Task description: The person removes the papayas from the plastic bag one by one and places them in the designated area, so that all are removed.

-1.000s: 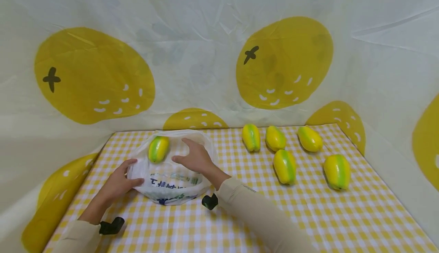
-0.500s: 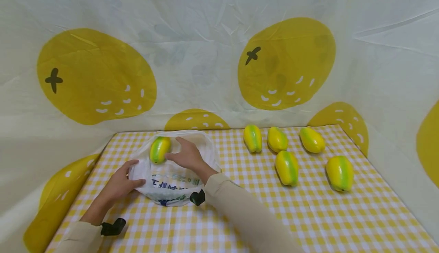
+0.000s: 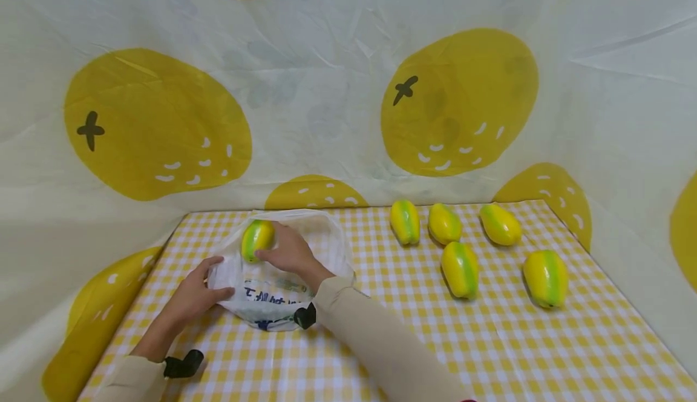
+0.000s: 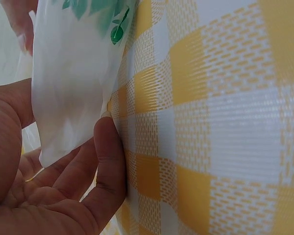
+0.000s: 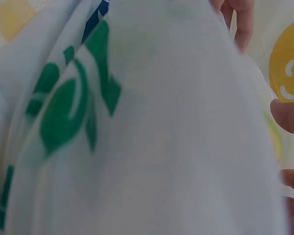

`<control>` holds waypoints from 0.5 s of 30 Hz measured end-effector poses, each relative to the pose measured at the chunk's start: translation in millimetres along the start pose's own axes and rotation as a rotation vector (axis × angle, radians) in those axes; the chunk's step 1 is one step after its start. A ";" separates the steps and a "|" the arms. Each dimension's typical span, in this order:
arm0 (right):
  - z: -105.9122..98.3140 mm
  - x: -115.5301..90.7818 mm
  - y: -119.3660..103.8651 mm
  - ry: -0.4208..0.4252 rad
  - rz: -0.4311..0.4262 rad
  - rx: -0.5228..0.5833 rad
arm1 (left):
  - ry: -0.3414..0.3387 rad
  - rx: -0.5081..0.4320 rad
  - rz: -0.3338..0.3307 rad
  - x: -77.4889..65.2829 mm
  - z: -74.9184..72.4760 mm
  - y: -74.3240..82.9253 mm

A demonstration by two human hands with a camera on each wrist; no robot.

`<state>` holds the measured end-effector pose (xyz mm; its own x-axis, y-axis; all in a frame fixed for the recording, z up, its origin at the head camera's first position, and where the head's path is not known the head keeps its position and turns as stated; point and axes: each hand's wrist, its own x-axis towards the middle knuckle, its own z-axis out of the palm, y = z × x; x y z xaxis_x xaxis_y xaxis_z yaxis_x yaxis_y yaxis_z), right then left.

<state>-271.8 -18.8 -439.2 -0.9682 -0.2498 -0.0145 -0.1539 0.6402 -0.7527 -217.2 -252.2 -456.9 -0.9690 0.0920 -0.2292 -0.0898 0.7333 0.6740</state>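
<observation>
A white plastic bag (image 3: 327,244) with green and dark print lies mouth up on the left of the table in the head view. My left hand (image 3: 195,293) holds its left rim; in the left wrist view the thumb is inside and the fingers (image 4: 109,161) are curled outside. Inside the bag, my right hand (image 3: 288,250) grips a yellow papaya (image 3: 253,240) with a green stripe, thumb on the near side, other fingertips partly hidden behind it. Bag film (image 5: 176,137) fills most of the right wrist view, with a little of the papaya (image 5: 273,134) at its edge.
Several more papayas lie on the right half of the table, among them a front one (image 3: 460,270) and a far-right one (image 3: 546,278). A yellow-checked cloth (image 3: 523,353) covers the table. A fruit-printed curtain (image 3: 316,105) hangs behind and at the sides.
My right hand has moved left inside the bag, from apart from the papaya to gripping it. My left hand stays at the rim. The head view has shifted slightly.
</observation>
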 end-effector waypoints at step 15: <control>25.6 8.9 -10.1 0.051 0.063 -0.006 | 0.036 0.009 0.024 -2.0 4.3 -0.7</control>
<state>-273.7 -46.1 -448.5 -0.9848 -0.1716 -0.0277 -0.0937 0.6580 -0.7472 -214.3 -250.0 -459.9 -0.9786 0.0850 -0.1875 -0.0647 0.7376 0.6722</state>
